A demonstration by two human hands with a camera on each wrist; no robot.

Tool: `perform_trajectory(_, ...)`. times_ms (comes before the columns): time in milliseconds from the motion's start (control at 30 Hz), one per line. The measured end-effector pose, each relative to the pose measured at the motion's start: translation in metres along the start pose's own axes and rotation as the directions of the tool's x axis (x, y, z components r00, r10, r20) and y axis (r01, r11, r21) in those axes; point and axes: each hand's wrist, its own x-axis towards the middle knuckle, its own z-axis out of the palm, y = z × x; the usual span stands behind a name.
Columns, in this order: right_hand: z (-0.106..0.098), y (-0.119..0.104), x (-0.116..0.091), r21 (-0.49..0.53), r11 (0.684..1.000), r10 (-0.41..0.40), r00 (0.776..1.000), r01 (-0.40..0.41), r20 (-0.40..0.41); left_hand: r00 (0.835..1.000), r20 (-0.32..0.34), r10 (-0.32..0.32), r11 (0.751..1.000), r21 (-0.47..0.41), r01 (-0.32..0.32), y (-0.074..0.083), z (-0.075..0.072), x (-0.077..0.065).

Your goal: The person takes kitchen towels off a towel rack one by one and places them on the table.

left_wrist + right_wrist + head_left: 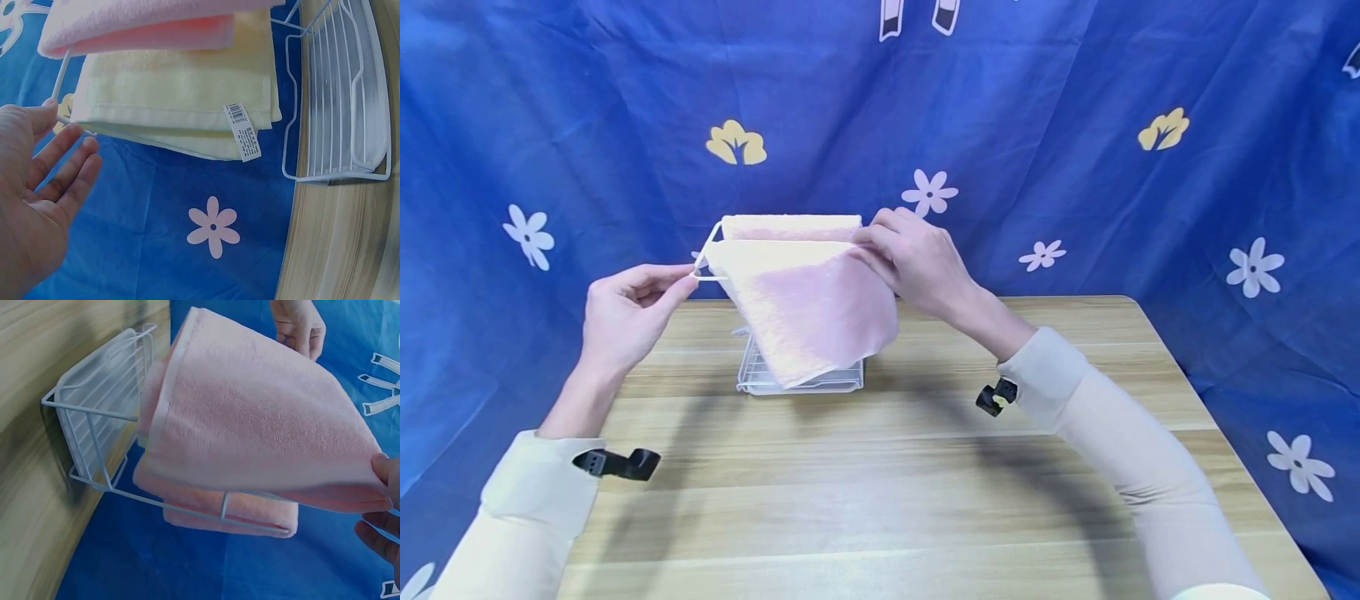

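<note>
A white wire rack (748, 379) stands on the table, its upper bars partly hidden by cloth. My left hand (625, 321) pinches an upper wire at the rack's left end between thumb and fingertips. The right hand (919, 258) grips the upper right corner of a pink towel (831, 312). This towel slants down across the rack's front, with its lower corner over the base. More pink cloth (231, 512) hangs over a bar behind it. In the left wrist view, a pale yellow towel (175, 81) with a white barcode label (242, 131) hangs beneath the pink one.
A pale tray (808, 389) sits at the foot of the rack. Around it is the wood-grain table (865, 483). Close behind the table hangs a blue curtain (820, 100) with flowers on it. Black wrist devices (617, 463) are on both sleeves.
</note>
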Motion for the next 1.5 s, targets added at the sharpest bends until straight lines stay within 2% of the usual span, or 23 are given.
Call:
perform_trajectory(500, -0.036, 0.010, 0.015, 0.058, 0.998, 0.038, 0.994, -0.032, -0.106, 1.000, 0.009, -0.011, 1.000, 0.002, 0.011, 0.001, -0.001, 0.000)
perform_trajectory(800, -0.060, 0.021, 0.015, 0.038, 0.999, 0.008, 0.988, -0.002, -0.157, 1.000, 0.004, -0.013, 1.000, 0.007, 0.013, 0.002, -0.002, 0.000)
perform_trajectory(1000, -0.077, 0.030, 0.010, 0.024, 1.000, 0.011, 0.984, -0.007, -0.179, 1.000, 0.010, -0.018, 1.000, 0.009, 0.018, 0.002, -0.001, 0.000)
perform_trajectory(1267, -0.097, 0.041, -0.004, 0.025, 0.998, 0.065, 0.979, -0.061, -0.195, 1.000, 0.008, -0.018, 1.000, 0.006, 0.018, 0.002, -0.001, 0.000)
perform_trajectory(1500, -0.107, 0.049, -0.022, -0.001, 0.993, 0.112, 0.975, -0.114, -0.192, 1.000, 0.005, -0.025, 1.000, 0.018, 0.025, 0.001, 0.000, 0.000)
